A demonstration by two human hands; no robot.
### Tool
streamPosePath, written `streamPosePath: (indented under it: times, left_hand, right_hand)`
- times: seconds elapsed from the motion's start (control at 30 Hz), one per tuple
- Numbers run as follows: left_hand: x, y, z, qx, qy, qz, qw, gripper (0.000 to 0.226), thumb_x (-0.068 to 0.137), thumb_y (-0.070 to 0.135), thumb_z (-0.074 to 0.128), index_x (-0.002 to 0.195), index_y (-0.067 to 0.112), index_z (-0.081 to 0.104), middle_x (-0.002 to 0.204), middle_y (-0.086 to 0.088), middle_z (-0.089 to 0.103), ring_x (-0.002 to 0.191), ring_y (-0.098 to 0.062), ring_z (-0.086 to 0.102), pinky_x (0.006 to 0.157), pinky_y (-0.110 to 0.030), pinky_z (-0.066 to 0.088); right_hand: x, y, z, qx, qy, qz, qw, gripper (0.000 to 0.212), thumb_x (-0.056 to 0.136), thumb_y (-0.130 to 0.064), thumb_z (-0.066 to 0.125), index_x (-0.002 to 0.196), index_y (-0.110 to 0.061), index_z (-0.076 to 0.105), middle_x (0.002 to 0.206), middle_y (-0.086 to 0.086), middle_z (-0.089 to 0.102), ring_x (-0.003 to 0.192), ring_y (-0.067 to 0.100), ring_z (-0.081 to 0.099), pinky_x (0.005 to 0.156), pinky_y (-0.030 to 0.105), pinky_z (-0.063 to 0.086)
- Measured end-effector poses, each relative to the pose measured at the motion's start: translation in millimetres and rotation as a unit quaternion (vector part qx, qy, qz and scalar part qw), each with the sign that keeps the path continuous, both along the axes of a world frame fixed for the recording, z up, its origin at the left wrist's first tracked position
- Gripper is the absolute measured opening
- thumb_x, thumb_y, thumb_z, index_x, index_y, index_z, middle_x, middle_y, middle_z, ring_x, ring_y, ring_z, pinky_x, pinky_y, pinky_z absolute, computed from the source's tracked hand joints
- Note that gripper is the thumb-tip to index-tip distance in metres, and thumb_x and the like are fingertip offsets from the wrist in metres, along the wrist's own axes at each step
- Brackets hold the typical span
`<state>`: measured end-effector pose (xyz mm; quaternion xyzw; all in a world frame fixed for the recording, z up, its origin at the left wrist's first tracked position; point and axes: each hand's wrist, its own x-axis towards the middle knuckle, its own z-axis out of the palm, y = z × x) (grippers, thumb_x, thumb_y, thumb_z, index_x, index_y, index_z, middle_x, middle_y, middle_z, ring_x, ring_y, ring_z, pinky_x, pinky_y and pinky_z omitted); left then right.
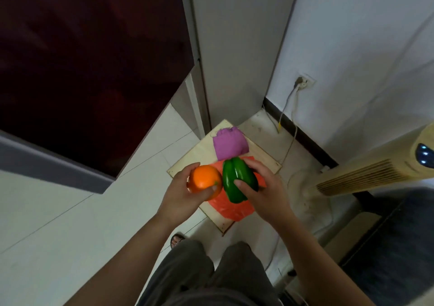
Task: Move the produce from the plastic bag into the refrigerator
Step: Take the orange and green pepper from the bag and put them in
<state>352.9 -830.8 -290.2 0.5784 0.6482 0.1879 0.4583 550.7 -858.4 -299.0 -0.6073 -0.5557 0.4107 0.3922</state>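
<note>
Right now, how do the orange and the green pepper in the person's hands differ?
The orange is round and orange; the green pepper is elongated, lobed and dark green. The orange sits in the left hand, the pepper in the right hand. The pepper looks longer than the orange. Both are glossy and held above the orange-red plastic bag.

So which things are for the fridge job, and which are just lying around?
For the job: orange in the left hand, green pepper in the right hand, red plastic bag, refrigerator.

Just lying about: purple cloth, wooden board, tower fan.
</note>
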Motion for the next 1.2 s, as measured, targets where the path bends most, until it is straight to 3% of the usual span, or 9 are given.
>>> streamPosePath:
  times: [0.17, 0.37, 0.5, 0.7, 0.77, 1.03, 1.2]
  left_hand:
    - [-18.5, -8.9, 16.4, 0.011, -0.011, 0.022, 1.000, 0.066, 0.073, 0.041, 0.074, 0.128, 0.040, 0.036, 0.127, 0.011, 0.040, 0.112, -0.014, 0.043, 0.090, -0.031, 0.044]
    - [-62.4, -23.5, 38.9, 0.066, -0.038, 0.028, 0.997, 0.063, 0.073, 0.041, 0.073, 0.124, 0.045, 0.037, 0.124, 0.017, 0.040, 0.111, -0.011, 0.044, 0.088, -0.028, 0.044]
    - [-118.3, -47.7, 49.4, 0.083, -0.053, 0.024, 0.995, 0.062, 0.071, 0.043, 0.075, 0.124, 0.048, 0.042, 0.125, 0.019, 0.044, 0.106, -0.005, 0.047, 0.086, -0.024, 0.046]
    - [-235.8, -106.7, 54.8, 0.074, -0.026, 0.038, 0.996, 0.063, 0.073, 0.044, 0.073, 0.126, 0.046, 0.038, 0.130, 0.018, 0.040, 0.113, -0.010, 0.044, 0.090, -0.029, 0.049]
    - [-279.4, -126.7, 52.2, 0.073, -0.018, 0.068, 0.995, 0.063, 0.073, 0.044, 0.073, 0.126, 0.047, 0.037, 0.130, 0.016, 0.040, 0.113, -0.011, 0.044, 0.089, -0.027, 0.049]
    - [-422.8, -193.3, 53.7, 0.087, -0.033, 0.236, 0.967, 0.062, 0.073, 0.039, 0.075, 0.124, 0.044, 0.041, 0.128, 0.014, 0.043, 0.110, -0.013, 0.048, 0.076, -0.015, 0.046]
    - [-477.5, -199.9, 48.5, 0.087, -0.048, 0.324, 0.941, 0.063, 0.073, 0.037, 0.075, 0.125, 0.043, 0.041, 0.129, 0.013, 0.042, 0.111, -0.015, 0.049, 0.072, -0.014, 0.045]
  right_hand:
    - [-14.2, -1.3, 17.0, -0.011, -0.008, 0.026, 1.000, 0.048, 0.078, -0.033, 0.070, 0.122, -0.034, 0.052, 0.116, -0.023, 0.053, 0.110, -0.004, 0.050, 0.090, 0.024, 0.047]
    - [-52.0, -4.6, 43.2, 0.031, -0.009, 0.047, 0.998, 0.049, 0.078, -0.031, 0.072, 0.123, -0.032, 0.053, 0.120, -0.018, 0.055, 0.112, -0.001, 0.051, 0.092, 0.028, 0.049]
    - [-102.1, -16.5, 58.9, 0.037, -0.014, 0.076, 0.996, 0.048, 0.078, -0.027, 0.072, 0.122, -0.031, 0.054, 0.119, -0.018, 0.056, 0.112, -0.002, 0.052, 0.093, 0.028, 0.049]
    - [-216.7, -56.5, 56.1, -0.007, 0.020, 0.107, 0.994, 0.046, 0.077, -0.026, 0.073, 0.117, -0.040, 0.055, 0.120, -0.020, 0.057, 0.112, -0.002, 0.052, 0.094, 0.030, 0.049]
    - [-261.2, -67.8, 49.7, -0.008, 0.018, 0.138, 0.990, 0.046, 0.077, -0.027, 0.074, 0.117, -0.040, 0.056, 0.120, -0.018, 0.058, 0.113, 0.002, 0.053, 0.092, 0.030, 0.050]
    - [-426.6, -71.2, 60.9, 0.057, -0.057, 0.295, 0.952, 0.047, 0.077, -0.029, 0.072, 0.120, -0.035, 0.053, 0.121, -0.020, 0.053, 0.112, -0.007, 0.047, 0.090, 0.005, 0.039]
    - [-489.1, -53.1, 64.0, 0.057, -0.066, 0.348, 0.933, 0.047, 0.077, -0.027, 0.072, 0.120, -0.034, 0.054, 0.120, -0.021, 0.053, 0.113, -0.007, 0.047, 0.088, 0.005, 0.040]
